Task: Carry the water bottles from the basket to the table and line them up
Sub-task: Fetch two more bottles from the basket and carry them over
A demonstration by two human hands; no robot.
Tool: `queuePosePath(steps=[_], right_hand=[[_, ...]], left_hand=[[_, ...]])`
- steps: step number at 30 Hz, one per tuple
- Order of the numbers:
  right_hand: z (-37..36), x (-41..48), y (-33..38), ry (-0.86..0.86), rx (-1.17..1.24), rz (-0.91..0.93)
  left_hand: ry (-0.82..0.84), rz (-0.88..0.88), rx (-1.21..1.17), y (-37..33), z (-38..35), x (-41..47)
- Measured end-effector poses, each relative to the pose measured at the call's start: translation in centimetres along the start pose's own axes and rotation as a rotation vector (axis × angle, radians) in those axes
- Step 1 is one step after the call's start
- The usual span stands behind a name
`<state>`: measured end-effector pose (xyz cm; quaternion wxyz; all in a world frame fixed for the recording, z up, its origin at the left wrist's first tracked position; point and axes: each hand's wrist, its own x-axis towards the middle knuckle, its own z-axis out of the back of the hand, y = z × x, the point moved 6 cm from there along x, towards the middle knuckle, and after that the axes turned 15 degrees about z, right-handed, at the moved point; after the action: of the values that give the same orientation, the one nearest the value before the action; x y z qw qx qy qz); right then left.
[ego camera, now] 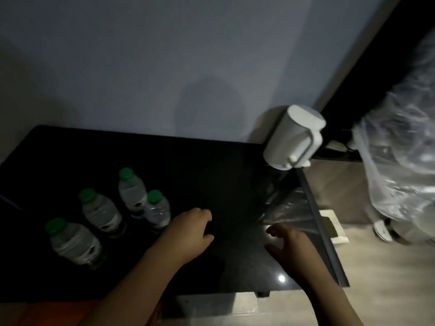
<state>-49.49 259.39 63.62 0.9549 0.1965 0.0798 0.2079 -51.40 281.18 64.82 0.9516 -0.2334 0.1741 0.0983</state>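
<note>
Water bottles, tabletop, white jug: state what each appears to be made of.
Water bottles: clear thin plastic, probably; the bodies are see-through, the green caps opaque. Tabletop: black and polished, perhaps stone or glass; it mirrors bright light spots near the front edge. White jug: matte white, likely plastic; it shows no glare.

Cannot read the labels on the water bottles: dim and blurred. Cannot tell whether the fingertips of the left hand or the right hand touch the dark worktop, cut off at the left edge. Cannot identify the bulk under smeared clear plastic, cropped at the right, nor the orange patch, cropped at the bottom. Cannot see the worktop's far right corner behind the white canister.
</note>
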Motion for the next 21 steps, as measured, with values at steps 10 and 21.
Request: queuePosePath(steps=[10, 21], right_hand=[[4.2, -13.3, -12.7, -0.147, 0.086, -0.341], [6.2, -26.1, -21.0, -0.288, 0.154, -0.698]], left_hand=[[0.144, -0.253, 0.137, -15.9, -7.9, -1.8], [0.324, -0.532, 0.303, -29.3, -16.7, -3.5]])
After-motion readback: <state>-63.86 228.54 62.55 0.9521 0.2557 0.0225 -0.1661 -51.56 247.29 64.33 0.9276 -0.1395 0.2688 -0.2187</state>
